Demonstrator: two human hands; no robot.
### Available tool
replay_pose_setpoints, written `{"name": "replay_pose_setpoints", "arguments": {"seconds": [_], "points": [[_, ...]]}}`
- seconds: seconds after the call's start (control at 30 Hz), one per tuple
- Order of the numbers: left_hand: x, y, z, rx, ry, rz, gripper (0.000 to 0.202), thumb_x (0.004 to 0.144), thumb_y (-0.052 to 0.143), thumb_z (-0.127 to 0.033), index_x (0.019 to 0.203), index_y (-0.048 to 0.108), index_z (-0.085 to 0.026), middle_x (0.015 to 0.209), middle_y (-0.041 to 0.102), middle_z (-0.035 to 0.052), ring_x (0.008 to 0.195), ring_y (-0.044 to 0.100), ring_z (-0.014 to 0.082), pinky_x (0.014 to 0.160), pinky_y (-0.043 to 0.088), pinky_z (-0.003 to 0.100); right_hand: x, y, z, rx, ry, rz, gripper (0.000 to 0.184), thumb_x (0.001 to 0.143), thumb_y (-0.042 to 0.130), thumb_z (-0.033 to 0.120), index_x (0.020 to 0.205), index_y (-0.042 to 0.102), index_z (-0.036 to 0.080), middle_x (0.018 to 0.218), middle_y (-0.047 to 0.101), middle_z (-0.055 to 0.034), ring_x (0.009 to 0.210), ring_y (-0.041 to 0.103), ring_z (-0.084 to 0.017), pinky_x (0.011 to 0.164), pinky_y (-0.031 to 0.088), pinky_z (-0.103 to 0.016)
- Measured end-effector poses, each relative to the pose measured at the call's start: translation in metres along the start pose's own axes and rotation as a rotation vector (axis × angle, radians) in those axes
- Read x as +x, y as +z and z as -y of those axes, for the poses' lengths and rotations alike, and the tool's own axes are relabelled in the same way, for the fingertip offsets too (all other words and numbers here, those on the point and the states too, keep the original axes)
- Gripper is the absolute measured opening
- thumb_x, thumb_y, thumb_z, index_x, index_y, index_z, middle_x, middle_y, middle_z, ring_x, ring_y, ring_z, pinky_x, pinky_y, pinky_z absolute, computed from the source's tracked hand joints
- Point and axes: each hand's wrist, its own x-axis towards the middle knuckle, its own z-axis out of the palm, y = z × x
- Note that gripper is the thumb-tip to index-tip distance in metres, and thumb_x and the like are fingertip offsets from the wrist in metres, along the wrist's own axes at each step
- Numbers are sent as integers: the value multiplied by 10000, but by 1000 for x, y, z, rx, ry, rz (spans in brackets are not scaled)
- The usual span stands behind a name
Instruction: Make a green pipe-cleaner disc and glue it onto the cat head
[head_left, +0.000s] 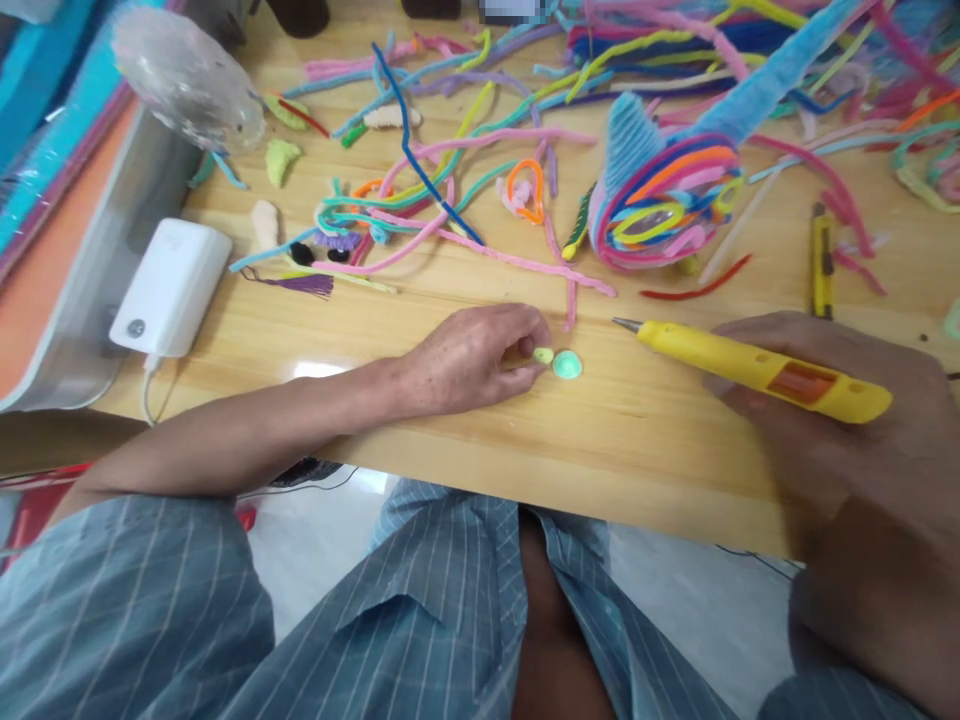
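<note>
My left hand (480,360) rests low over the table, thumb and forefinger closed on a small yellow-green piece (543,355). Just to the right of that piece lies a round mint-green disc (568,365) on the wood. In my right hand (847,400) is a yellow hot glue pen (750,365) with a brown-orange window. Its metal tip points left, toward the disc but apart from it. A pink pipe cleaner (571,300) ends just above the disc.
Several coloured pipe cleaners (427,190) spread across the back. A blue fuzzy figure (667,190) with coiled colours stands behind the pen. A yellow utility knife (823,265) lies at right, a white power bank (172,285) with a cable at left. The table's front edge is near my lap.
</note>
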Motion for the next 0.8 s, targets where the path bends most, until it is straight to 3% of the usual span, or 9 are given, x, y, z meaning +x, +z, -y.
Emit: {"name": "replay_pose_setpoints", "arguments": {"seconds": [0.1,0.2,0.33,0.47,0.67,0.8], "points": [[5,-3,-2,-365,-131,-12,151,920,736,-276,1002,677,-163,871,693,4,663,530,90,628,414,233,-1,0,0,4,-3,-4,255,991,762,358,1241,735,403,1120,831,0,918,804,-272,811,599,-453],[11,-7,-1,-756,-286,52,229,871,810,-305,997,679,-165,852,688,-4,639,528,76,598,425,215,-2,0,0,9,-20,-18,267,974,782,358,1238,746,379,1152,835,-16,941,812,-282,838,612,-459],[16,-8,0,-1070,-420,108,292,797,901,-271,980,703,-160,863,729,1,585,522,53,553,425,196,-3,0,1,35,-49,-49,271,973,784,337,1238,747,378,1170,838,-17,946,820,-281,838,622,-451],[17,-5,0,-1203,-424,140,335,761,963,-268,967,723,-158,823,736,-5,560,536,48,526,423,184,-3,0,2,60,-81,-42,324,963,791,314,1265,738,416,1178,841,9,928,825,-269,814,628,-434],[19,-6,-4,-1216,-480,172,418,740,991,-296,1077,771,-186,903,800,36,555,524,53,525,435,192,-4,-1,3,68,-57,-35,327,936,802,309,1240,739,412,1195,839,15,966,828,-276,861,643,-437],[18,-6,-2,-1240,-461,181,393,745,995,-283,1048,766,-181,936,821,44,564,552,57,547,457,208,-3,-2,5,66,-42,-42,284,931,801,331,1202,749,401,1174,841,6,964,827,-284,868,650,-444]]}}
